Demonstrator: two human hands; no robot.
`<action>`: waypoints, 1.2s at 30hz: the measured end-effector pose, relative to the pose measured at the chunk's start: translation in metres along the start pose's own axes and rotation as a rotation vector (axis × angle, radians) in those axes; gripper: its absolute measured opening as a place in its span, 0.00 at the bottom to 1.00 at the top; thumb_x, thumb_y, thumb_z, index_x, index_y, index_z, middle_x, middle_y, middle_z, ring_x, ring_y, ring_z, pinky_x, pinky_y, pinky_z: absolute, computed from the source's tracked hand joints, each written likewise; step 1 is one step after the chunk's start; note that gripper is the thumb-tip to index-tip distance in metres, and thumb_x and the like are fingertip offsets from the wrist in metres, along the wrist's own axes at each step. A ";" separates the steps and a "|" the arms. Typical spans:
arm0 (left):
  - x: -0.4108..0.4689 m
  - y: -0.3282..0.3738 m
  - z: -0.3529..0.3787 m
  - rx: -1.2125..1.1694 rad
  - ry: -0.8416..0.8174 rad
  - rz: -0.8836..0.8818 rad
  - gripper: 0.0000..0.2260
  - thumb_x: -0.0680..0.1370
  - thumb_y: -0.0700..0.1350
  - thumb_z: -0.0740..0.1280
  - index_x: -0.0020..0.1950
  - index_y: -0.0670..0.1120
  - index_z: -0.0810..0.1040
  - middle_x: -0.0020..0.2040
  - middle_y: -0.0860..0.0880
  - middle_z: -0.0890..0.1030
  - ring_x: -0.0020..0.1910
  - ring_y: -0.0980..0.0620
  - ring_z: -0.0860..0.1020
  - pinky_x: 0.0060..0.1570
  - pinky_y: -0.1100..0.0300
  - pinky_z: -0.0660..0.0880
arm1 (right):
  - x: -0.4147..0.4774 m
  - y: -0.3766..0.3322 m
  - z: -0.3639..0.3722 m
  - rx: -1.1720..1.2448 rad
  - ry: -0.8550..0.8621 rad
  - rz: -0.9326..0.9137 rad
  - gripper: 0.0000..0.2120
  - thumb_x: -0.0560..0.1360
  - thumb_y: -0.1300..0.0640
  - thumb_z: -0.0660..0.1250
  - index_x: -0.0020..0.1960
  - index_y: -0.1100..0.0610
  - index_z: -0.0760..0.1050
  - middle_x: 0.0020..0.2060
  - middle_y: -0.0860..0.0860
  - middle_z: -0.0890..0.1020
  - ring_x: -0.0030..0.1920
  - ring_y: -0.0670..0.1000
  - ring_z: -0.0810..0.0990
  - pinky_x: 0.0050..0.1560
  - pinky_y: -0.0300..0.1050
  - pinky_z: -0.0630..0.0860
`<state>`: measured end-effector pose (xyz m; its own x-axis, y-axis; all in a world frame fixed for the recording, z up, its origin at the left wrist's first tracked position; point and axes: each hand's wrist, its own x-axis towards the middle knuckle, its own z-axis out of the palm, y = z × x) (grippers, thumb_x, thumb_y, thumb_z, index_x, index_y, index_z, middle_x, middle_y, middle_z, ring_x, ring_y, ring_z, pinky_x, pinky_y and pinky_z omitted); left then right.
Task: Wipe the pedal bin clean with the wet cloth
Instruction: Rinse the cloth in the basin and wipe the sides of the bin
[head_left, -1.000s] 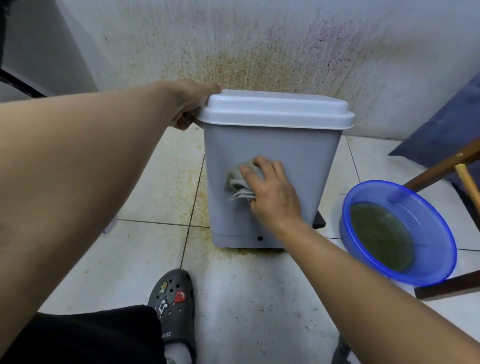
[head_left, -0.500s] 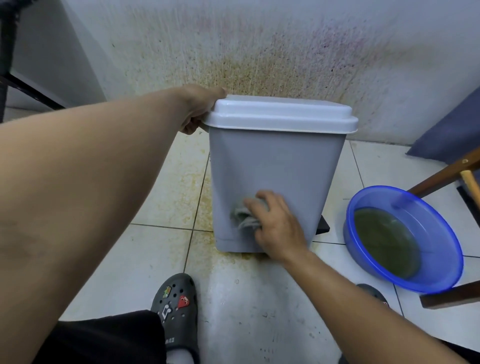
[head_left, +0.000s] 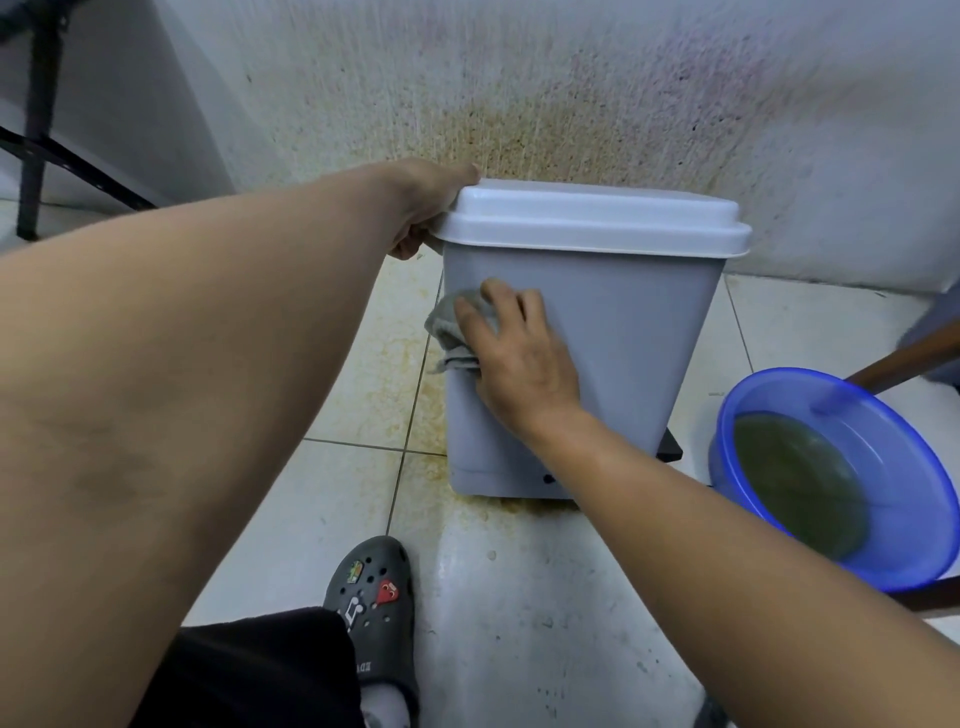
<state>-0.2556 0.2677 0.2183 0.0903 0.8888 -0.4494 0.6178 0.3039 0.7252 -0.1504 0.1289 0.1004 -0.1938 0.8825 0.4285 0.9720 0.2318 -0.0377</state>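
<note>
Wiping under way. The pedal bin (head_left: 623, 364) stood on the tiled floor (head_left: 519, 597) against the stained wall (head_left: 571, 78), at 12 o'clock from the clog (head_left: 371, 587). The right hand (head_left: 519, 358) pressed the wet cloth (head_left: 449, 327) on the bin's front wall, near its 9 o'clock edge, fingers spread over the bunched cloth. The left hand (head_left: 421, 208) gripped the lid (head_left: 592, 215) at its 9 o'clock corner, fingers curled round the rim. A blue basin (head_left: 893, 467) of murky water sat at the bin's 3 o'clock. Judged midway: front wall looked clean; lid, pedal (head_left: 670, 449) and hidden sides probably left.

A blue basin (head_left: 924, 499) of murky water sits on stained floor tiles (head_left: 358, 395).
</note>
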 end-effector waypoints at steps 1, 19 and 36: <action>0.001 -0.001 0.000 0.001 0.000 -0.002 0.21 0.82 0.63 0.61 0.40 0.48 0.68 0.32 0.45 0.72 0.13 0.53 0.59 0.32 0.61 0.54 | -0.006 -0.001 0.007 -0.021 -0.008 -0.038 0.20 0.73 0.61 0.70 0.64 0.57 0.75 0.64 0.59 0.73 0.52 0.62 0.72 0.31 0.46 0.68; 0.014 -0.004 -0.001 -0.005 0.000 -0.016 0.19 0.79 0.63 0.62 0.41 0.48 0.66 0.41 0.45 0.70 0.21 0.51 0.55 0.31 0.61 0.53 | -0.118 -0.037 0.074 -0.101 -0.359 -0.184 0.15 0.77 0.59 0.56 0.58 0.60 0.77 0.57 0.58 0.74 0.48 0.60 0.73 0.44 0.54 0.72; 0.016 -0.003 0.002 0.003 0.019 -0.023 0.22 0.79 0.65 0.64 0.39 0.49 0.65 0.36 0.46 0.70 0.17 0.53 0.58 0.28 0.63 0.53 | -0.206 0.080 0.031 -0.034 -0.551 0.420 0.24 0.61 0.69 0.74 0.54 0.52 0.79 0.51 0.53 0.73 0.47 0.56 0.74 0.36 0.46 0.71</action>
<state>-0.2545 0.2801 0.2078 0.0610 0.8882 -0.4554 0.6221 0.3230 0.7132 -0.0371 -0.0217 -0.0188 0.1689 0.9759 -0.1380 0.9814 -0.1794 -0.0680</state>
